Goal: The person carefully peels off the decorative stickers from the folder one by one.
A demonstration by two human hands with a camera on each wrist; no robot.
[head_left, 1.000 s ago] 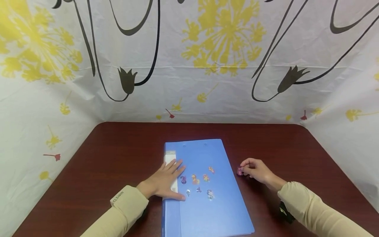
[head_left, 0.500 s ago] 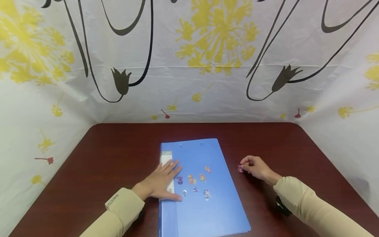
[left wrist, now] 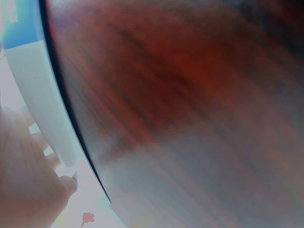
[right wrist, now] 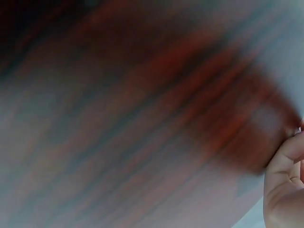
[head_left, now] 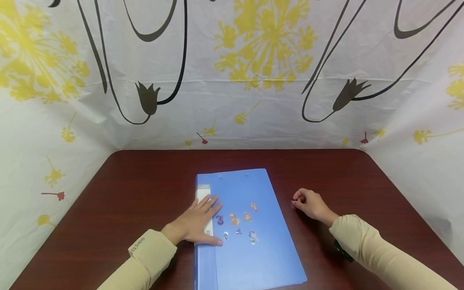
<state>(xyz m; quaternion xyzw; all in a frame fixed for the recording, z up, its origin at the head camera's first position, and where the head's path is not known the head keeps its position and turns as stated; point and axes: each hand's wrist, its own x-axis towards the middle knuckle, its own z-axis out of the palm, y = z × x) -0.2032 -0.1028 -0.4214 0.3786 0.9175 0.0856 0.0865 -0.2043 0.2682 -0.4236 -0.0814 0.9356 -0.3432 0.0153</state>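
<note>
A blue binder (head_left: 253,257) lies on the table, and my left hand (head_left: 197,223) rests on its left side with the fingers spread. Part of the white label (head_left: 204,191) shows beyond that hand. Several small cartoon pony stickers (head_left: 234,219) are on the binder cover to the right of the fingers. Just off the binder's right edge, my right hand (head_left: 311,204) pinches a small purple-pink sticker (head_left: 293,204) between thumb and fingers, low over the table. Most of this sticker is hidden by the fingertips. In the right wrist view, only part of the right hand (right wrist: 285,185) shows at the edge.
The dark red-brown wooden table (head_left: 145,181) spreads around the binder on both sides. Behind it hangs a white sheet (head_left: 217,108) with yellow and grey flower prints, which also closes off the left and right sides.
My right hand has shifted slightly away from me, and less of the purple-pink sticker shows now. The left hand stays on the binder. The head view has swung a little to the right.
</note>
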